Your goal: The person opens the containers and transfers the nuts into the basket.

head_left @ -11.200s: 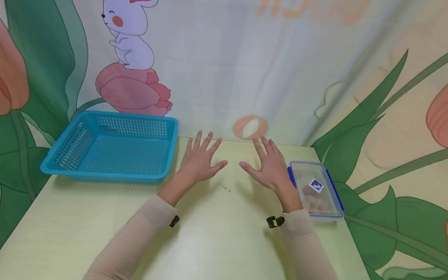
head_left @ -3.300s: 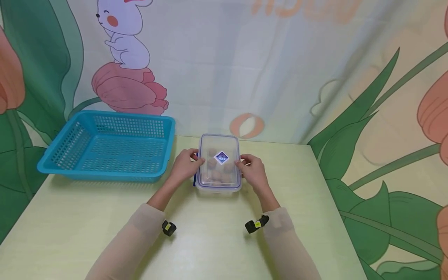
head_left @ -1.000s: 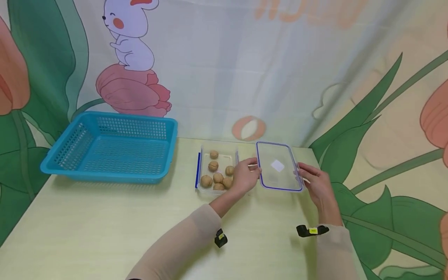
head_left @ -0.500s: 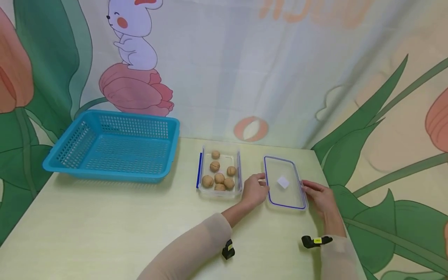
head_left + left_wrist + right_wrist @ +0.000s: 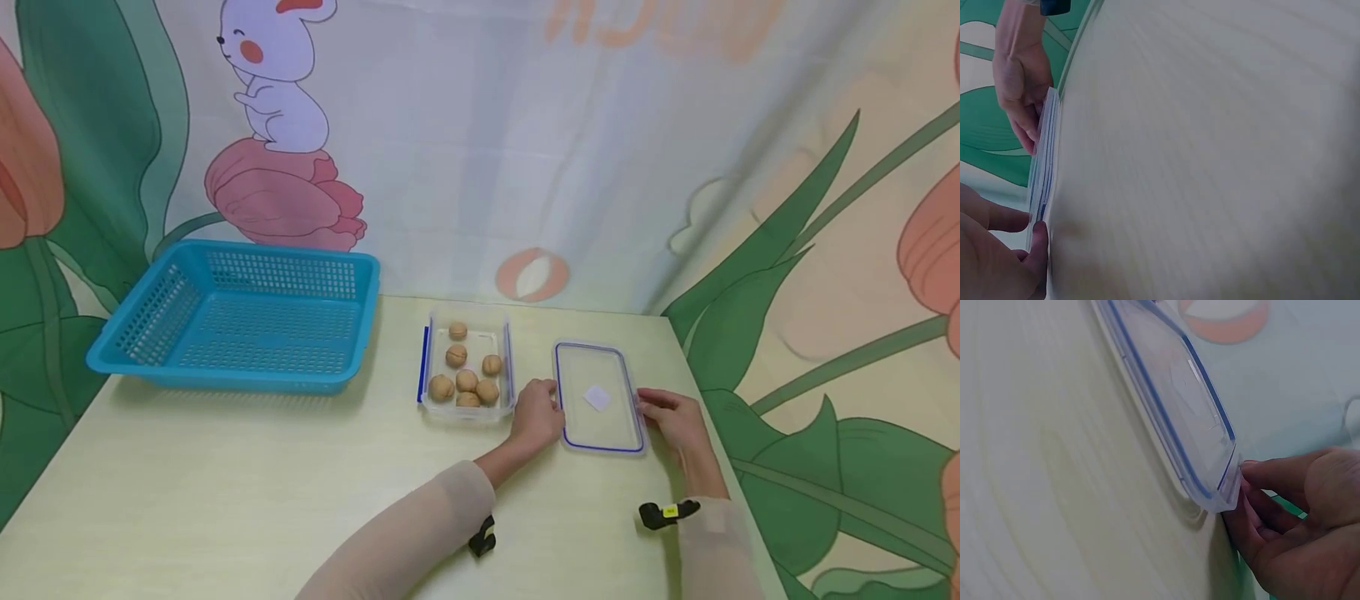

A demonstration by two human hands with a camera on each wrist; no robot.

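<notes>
The clear box lid point(image 5: 598, 425) with a blue seal lies underside up, close over the table at the right. My left hand point(image 5: 537, 417) pinches its left edge; in the left wrist view, thumb and finger meet at the lid's side. Opposite, my right hand point(image 5: 678, 423) holds the right edge, its fingertips point(image 5: 1254, 467) at the lid's corner in the right wrist view. To the left of my left hand stands the uncovered clear plastic box point(image 5: 480, 414), with several walnuts point(image 5: 467, 381) inside and a blue latch flap point(image 5: 423, 367) hanging out on its left side.
A blue perforated plastic basket point(image 5: 225, 379) stands at the back left of the pale table point(image 5: 247, 492). Behind the table hangs a printed curtain point(image 5: 442, 150) with a rabbit and tulips. The table's right edge runs close to my right hand.
Earlier the lidded box stood at the right, then sat between both hands mid-table. The lid came off, was turned over, moved right of the box and lowered towards me, both hands holding it.
</notes>
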